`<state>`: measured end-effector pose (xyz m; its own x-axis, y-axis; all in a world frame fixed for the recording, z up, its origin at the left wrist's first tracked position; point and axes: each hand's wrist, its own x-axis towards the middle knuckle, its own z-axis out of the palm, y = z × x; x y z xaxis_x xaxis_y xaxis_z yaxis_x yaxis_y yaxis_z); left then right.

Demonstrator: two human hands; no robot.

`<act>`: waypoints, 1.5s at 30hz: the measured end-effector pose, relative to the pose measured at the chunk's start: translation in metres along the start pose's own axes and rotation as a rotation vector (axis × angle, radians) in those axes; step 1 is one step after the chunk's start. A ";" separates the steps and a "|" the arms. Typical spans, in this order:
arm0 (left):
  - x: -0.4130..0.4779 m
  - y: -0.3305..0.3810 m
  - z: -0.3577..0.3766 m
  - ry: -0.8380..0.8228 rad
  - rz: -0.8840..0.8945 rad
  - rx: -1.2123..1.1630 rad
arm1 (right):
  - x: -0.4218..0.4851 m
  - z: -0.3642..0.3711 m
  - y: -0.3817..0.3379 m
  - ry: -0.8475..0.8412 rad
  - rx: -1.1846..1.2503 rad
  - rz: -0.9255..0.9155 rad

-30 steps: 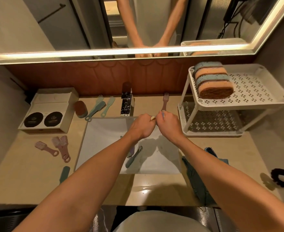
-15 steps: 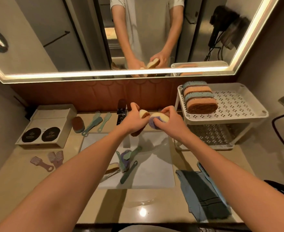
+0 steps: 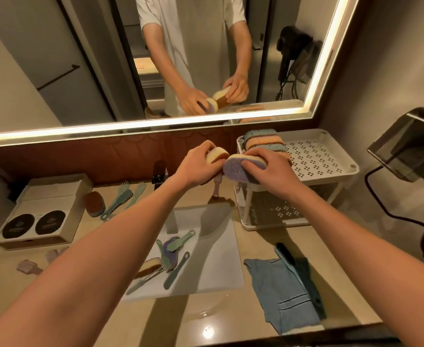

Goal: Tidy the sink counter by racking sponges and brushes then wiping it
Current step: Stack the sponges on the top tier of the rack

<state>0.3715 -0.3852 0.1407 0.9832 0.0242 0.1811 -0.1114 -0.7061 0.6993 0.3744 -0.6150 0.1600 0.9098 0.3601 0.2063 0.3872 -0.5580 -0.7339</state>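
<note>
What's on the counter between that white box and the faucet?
Head view: a brown sponge and several teal brushes lie between the white box and the faucet.

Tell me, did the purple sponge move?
Yes. The purple sponge in the right hand went from over the sink toward the white rack, now at its top shelf's left edge.

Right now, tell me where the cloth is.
Head view: the cloth lies on the counter, right of the sink, a dark brush on its right edge.
</note>
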 end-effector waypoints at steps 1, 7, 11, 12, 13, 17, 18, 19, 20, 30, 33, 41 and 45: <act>0.002 0.004 0.002 0.006 0.016 0.006 | -0.001 -0.005 0.002 0.016 0.003 -0.003; 0.015 0.027 0.014 0.036 0.085 0.056 | -0.001 -0.031 0.025 0.062 -0.098 -0.013; 0.022 0.046 0.021 0.035 0.128 0.075 | 0.000 -0.041 0.043 0.055 -0.178 0.016; 0.023 0.049 0.023 0.034 0.132 0.081 | 0.001 -0.043 0.046 0.051 -0.184 0.024; 0.025 0.052 0.024 0.034 0.132 0.087 | 0.001 -0.045 0.048 0.044 -0.187 0.029; 0.029 0.063 0.029 0.019 0.108 0.100 | 0.000 -0.046 0.058 0.028 -0.203 0.033; 0.030 0.064 0.029 0.014 0.103 0.102 | 0.000 -0.044 0.059 0.027 -0.199 0.029; 0.030 0.066 0.030 0.008 0.101 0.105 | 0.000 -0.042 0.059 0.028 -0.198 0.027; 0.030 0.066 0.030 0.005 0.101 0.112 | -0.001 -0.039 0.059 0.033 -0.203 0.025; 0.035 0.075 0.040 -0.025 0.167 0.153 | -0.012 -0.029 0.067 0.113 -0.278 -0.032; 0.036 0.078 0.044 -0.030 0.183 0.163 | -0.014 -0.029 0.069 0.122 -0.298 -0.066; 0.037 0.081 0.052 -0.014 0.236 0.184 | -0.023 -0.023 0.079 0.019 -0.518 -0.062; 0.038 0.086 0.057 -0.023 0.270 0.179 | -0.024 -0.025 0.079 -0.008 -0.462 -0.028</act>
<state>0.4077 -0.4851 0.1679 0.9248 -0.1955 0.3264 -0.3434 -0.7984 0.4946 0.3871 -0.6859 0.1135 0.8976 0.3847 0.2151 0.4392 -0.8221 -0.3622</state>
